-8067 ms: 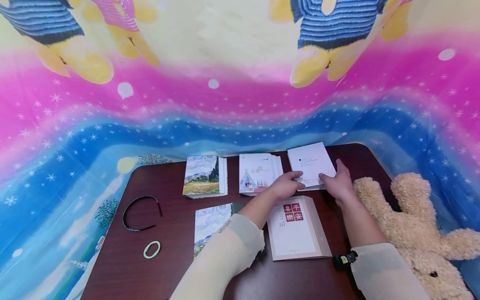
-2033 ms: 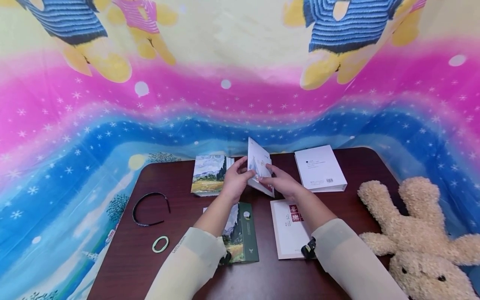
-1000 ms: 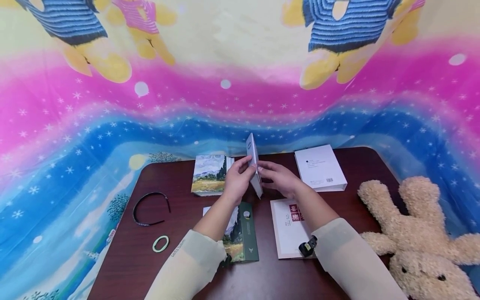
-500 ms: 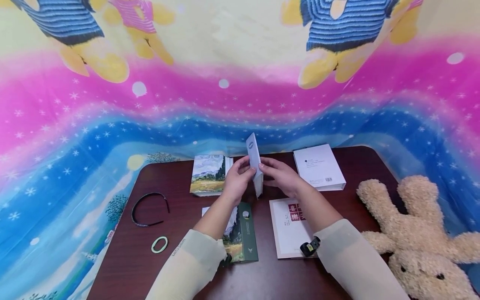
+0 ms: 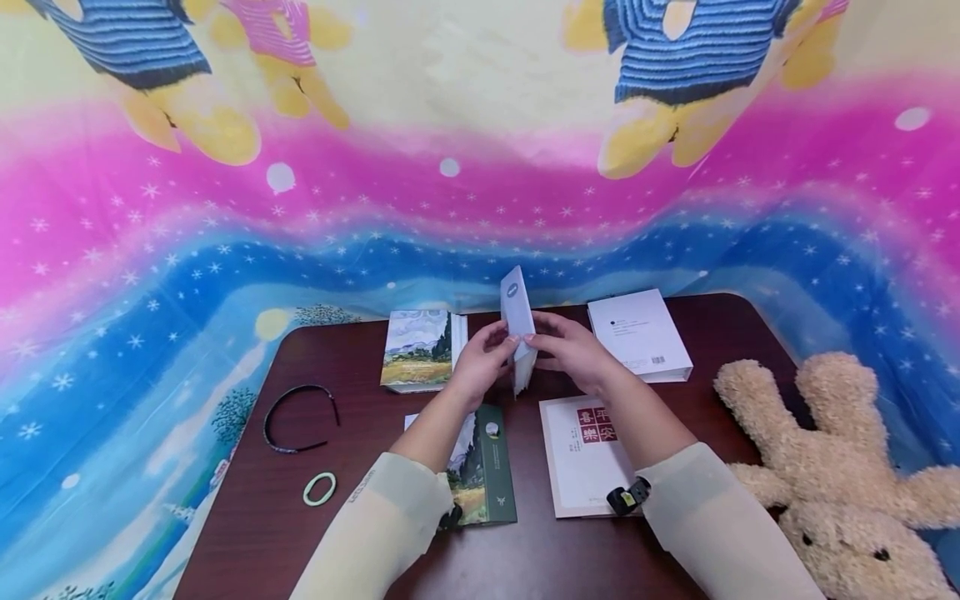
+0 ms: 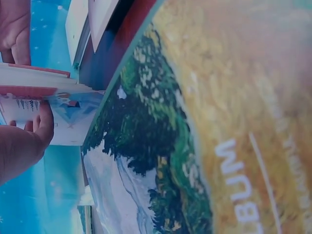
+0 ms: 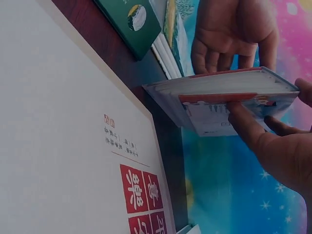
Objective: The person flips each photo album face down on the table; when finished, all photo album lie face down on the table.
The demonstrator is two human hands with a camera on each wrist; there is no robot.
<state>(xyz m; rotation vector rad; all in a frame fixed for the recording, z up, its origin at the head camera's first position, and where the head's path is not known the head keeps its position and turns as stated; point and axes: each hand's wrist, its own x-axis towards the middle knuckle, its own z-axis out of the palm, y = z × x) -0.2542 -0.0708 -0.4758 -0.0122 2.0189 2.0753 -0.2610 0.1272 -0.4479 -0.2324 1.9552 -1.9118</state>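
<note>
In the middle of the head view, a white photo album [image 5: 517,312] is turned upright on edge, a small round label showing on the narrow face toward me. My left hand [image 5: 476,364] holds it from the left and my right hand [image 5: 581,354] from the right, thumbs meeting at the near face. In the right wrist view, the right hand's fingers [image 7: 246,124] lie on the cover, which has a red band and a printed drawing; thick page edges show. The left wrist view shows the left hand [image 6: 19,151] with a finger across a tent picture on a cover.
A landscape-painted album [image 5: 416,350] lies back left, a white album with small text [image 5: 641,333] back right. Nearer lie a landscape-and-green case [image 5: 498,483] and a cream case [image 5: 570,475] with red characters. A headband [image 5: 281,446], pale green ring [image 5: 319,489] and plush toy [image 5: 847,450] flank them.
My hands have left the text-covered album at the right, lifted the tent-picture album and turned it until its narrow face points toward me. In the last half second it shifts slightly right.
</note>
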